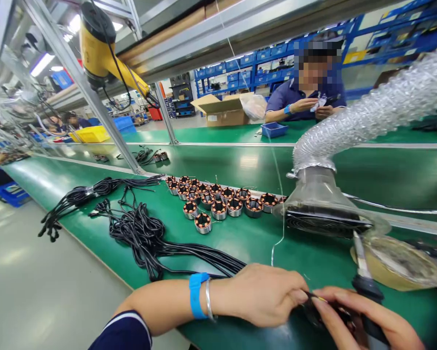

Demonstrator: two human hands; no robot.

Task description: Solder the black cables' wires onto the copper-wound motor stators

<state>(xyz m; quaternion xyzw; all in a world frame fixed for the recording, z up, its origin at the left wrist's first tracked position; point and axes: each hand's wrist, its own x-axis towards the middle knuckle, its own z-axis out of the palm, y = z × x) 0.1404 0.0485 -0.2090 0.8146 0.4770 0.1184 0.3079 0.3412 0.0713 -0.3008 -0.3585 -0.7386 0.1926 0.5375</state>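
Observation:
My left hand (264, 294) comes in from the lower left, thumb and finger pinched on the dark end of a black cable (308, 295). Close beside it, my right hand (368, 311) is closed with its fingertips on the same cable end, where a small yellow bit shows. Below the fingertips is a dark, blurred part that I cannot make out. A soldering iron (367, 287) points up and away, its handle passing behind my right fingers; whether they grip it is hidden. A bundle of black cables (200, 253) runs under my left wrist.
Rows of copper-wound motor stators (218, 209) stand on the green bench (240, 238). A fume hood (324, 204) on a silver duct hangs at the right, above a round tan container (404, 262). Another cable bundle (90, 192) lies left. A co-worker (306, 92) sits opposite.

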